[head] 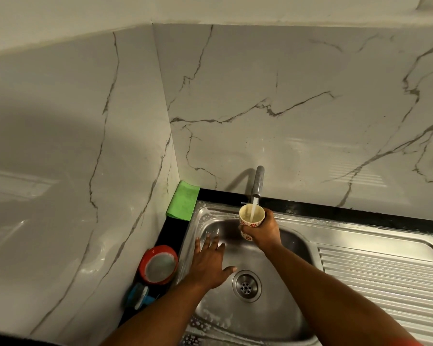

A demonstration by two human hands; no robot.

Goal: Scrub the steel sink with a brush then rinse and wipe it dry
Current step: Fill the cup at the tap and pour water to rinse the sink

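Two hands at the steel sink, one filling a cup

Two bare hands work over the sink (295,236), which fills the lower right of the view, from about 4 to 6 o'clock. The right hand (264,233) reaches to the back of the basin at roughly 12 o'clock of the bowl; its fingers are curled round a cup (251,219) with red flower marks, held upright under the tap (258,182). A stream of water (253,208) runs from the spout straight into the cup. The left hand (209,264) lies with fingers spread and straight against the left inner wall of the basin, at about 9 o'clock from the drain (246,285), holding nothing. The drain sits in the basin floor between the two forearms. Suds and wet spots cling to the rim at the back and to the near rim at 6 o'clock. A ribbed draining board (385,275) runs off to 3 o'clock.

On the dark surface (170,231) left of the sink, a folded green cloth (183,199) lies in the back corner, at about 10 o'clock from the basin, touching the marble wall (310,96). Nearer, at 8 o'clock, stands a red bowl (158,264) with pale, cloudy contents. Just beside it, toward 7 o'clock, lies a blue object (138,297), too blurred to tell whether it is the brush.
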